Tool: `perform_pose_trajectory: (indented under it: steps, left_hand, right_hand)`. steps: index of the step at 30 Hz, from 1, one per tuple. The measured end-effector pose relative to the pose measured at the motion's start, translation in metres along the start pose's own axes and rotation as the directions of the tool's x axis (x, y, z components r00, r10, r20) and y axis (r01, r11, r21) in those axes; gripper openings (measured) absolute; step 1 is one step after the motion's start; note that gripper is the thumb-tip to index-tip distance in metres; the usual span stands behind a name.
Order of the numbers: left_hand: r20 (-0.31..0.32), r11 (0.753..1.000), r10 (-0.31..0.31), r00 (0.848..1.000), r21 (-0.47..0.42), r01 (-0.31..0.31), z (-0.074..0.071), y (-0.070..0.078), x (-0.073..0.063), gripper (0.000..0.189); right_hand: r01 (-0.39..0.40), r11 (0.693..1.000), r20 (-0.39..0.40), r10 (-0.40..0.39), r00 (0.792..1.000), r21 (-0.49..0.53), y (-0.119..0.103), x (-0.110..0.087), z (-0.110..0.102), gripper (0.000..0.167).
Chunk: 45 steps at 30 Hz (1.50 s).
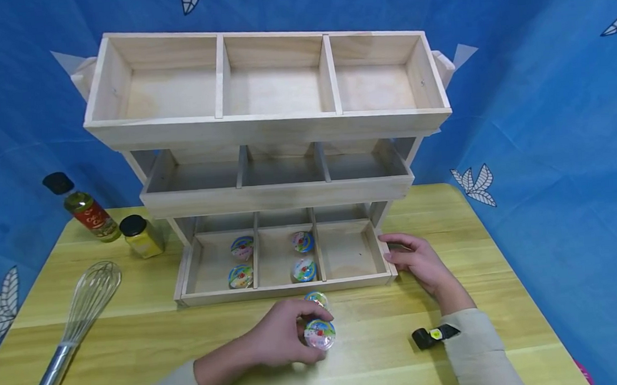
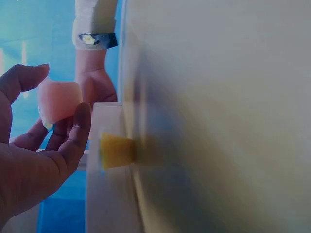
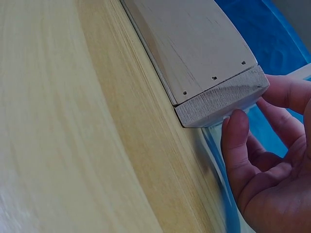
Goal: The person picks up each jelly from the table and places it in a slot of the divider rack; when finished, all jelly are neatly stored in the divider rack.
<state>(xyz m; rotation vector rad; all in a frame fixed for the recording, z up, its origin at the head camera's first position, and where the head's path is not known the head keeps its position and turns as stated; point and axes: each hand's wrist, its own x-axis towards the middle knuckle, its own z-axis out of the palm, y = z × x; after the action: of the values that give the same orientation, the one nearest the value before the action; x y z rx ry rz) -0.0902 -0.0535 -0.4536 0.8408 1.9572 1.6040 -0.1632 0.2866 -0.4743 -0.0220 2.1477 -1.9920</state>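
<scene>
My left hand (image 1: 282,334) holds a small jelly cup (image 1: 320,335) between thumb and fingers, above the table in front of a three-tier wooden rack (image 1: 277,199). Seen from the left wrist, that jelly cup (image 2: 60,101) is pink. A second jelly cup (image 1: 317,298) stands by the rack's front edge, partly behind the held one; the left wrist view shows it yellow (image 2: 116,150). My right hand (image 1: 421,262) touches the bottom tier's right side near the front corner, fingers loosely bent. Two jelly cups (image 1: 240,276) sit in the bottom-left compartment and two (image 1: 305,270) in the bottom-middle one.
On the left of the table (image 1: 153,349) lies a whisk (image 1: 82,312). Behind it stand a yellow jar (image 1: 144,241) with a black lid and a dark-capped bottle (image 1: 92,216). A blue patterned cloth (image 1: 548,119) hangs behind and to the right.
</scene>
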Motion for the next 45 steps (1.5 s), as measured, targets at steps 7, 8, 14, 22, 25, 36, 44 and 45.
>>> perform_pose_trajectory:
  steps: [7,8,14,22,25,36,44,45]
  left_hand:
    - [-0.05,1.0,-0.003,0.999,-0.005,0.003,-0.005,0.018,0.025,0.05]
    - [-0.059,1.0,-0.002,0.998,-0.008,0.001,-0.005,0.02,0.029,0.05]
    - [-0.131,0.997,0.063,0.989,0.058,-0.056,-0.006,0.029,0.055,0.048]
    - [-0.229,0.998,0.044,0.972,0.063,-0.031,-0.008,0.037,0.09,0.048]
    - [-0.312,0.998,0.025,0.95,0.063,-0.006,-0.008,0.036,0.107,0.048]
    - [-0.559,0.997,-0.054,0.827,0.02,0.079,0.007,0.014,0.167,0.054]
    - [-0.569,0.988,-0.09,0.817,0.055,0.147,0.016,-0.004,0.187,0.05]
    - [-0.569,0.987,-0.094,0.817,0.057,0.153,0.017,-0.006,0.188,0.051]
  right_hand:
    - [0.009,1.0,0.002,-0.009,1.0,0.003,0.002,0.0,-0.001,0.049]
    - [0.008,1.0,0.0,-0.008,1.0,0.003,0.002,0.001,-0.001,0.049]
    - [0.003,1.0,-0.005,-0.003,1.0,0.007,0.003,0.001,-0.001,0.049]
    - [-0.006,1.0,0.005,0.005,1.0,0.009,0.003,0.002,-0.001,0.049]
    - [-0.006,1.0,0.01,0.006,1.0,0.02,0.002,0.002,-0.001,0.049]
    - [-0.009,1.0,-0.003,0.009,1.0,0.009,0.002,0.002,-0.001,0.049]
    - [-0.007,1.0,-0.001,0.007,1.0,0.028,0.004,0.001,-0.002,0.048]
    - [-0.005,1.0,-0.001,0.006,1.0,0.023,0.004,0.001,-0.002,0.048]
